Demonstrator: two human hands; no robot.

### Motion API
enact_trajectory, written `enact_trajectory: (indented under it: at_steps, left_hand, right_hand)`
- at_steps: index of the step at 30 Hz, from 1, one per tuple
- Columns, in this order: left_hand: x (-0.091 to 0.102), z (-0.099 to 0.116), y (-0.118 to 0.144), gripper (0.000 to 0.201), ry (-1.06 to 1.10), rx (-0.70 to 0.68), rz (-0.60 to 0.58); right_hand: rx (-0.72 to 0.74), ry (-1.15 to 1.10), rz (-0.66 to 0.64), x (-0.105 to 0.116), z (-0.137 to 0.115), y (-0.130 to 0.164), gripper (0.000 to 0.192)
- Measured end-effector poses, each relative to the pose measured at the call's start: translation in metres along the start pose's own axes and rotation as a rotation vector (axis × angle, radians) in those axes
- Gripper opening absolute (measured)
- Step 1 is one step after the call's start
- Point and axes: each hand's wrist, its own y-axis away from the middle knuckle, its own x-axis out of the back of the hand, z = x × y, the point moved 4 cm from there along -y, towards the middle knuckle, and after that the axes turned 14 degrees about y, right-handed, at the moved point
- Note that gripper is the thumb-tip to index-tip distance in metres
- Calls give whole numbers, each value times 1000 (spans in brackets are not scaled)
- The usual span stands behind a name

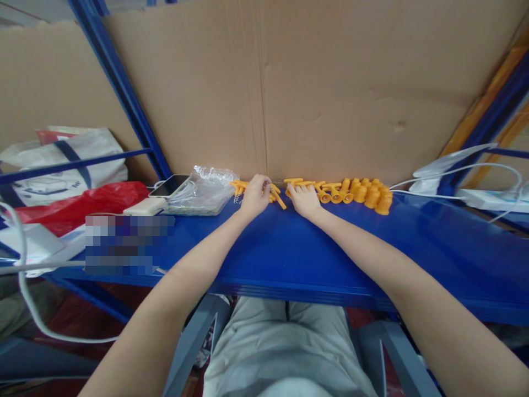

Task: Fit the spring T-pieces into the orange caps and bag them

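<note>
Looks like a sorting or lining-up job somewhere around the middle: on the far edge of the blue bench (289, 248) there's a tidy row of orange caps (367, 193) to the right, roughly 8 to 10, hard to count exactly. A loose bunch of orange pins (239, 186) is still waiting on the left. Left hand (255, 196) has its fingers curled on 1 pin; right hand (305, 199) lies flat, fingers spread on the pins (298, 181), gripping nothing I can see. 1 phone (169, 185) and 1 clear bag (204, 190) sit further left.
</note>
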Motion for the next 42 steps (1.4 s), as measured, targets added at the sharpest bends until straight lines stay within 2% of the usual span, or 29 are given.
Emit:
enact_trajectory:
  at_steps: [7,13,16,21,23,25,28,35,42]
  left_hand:
    - [-3,1,3,14,86,65,9]
    - [-18,-20,4,29,333,245,5]
    - [-24,-30,5,24,395,321,-17]
    - [-32,-29,11,8,414,417,-150]
    - [-36,-25,14,8,432,469,-217]
    - [-38,-21,16,12,457,506,-236]
    - [-37,-19,15,18,473,515,-200]
    - [-25,-18,7,19,436,428,-49]
    - [-26,-18,8,22,452,408,-84]
  right_hand:
    - [35,11,-11,0,-1,2,49]
    - [45,18,-12,0,-1,4,47]
    - [39,11,-32,0,-1,4,47]
    - [26,1,-1,1,0,4,49]
    - [71,-2,37,2,-2,4,50]
    - [140,2,55,2,-4,5,51]
    - [189,4,32,1,-5,5,50]
    - [166,25,40,1,-6,3,46]
    - [159,-26,7,-1,-4,4,54]
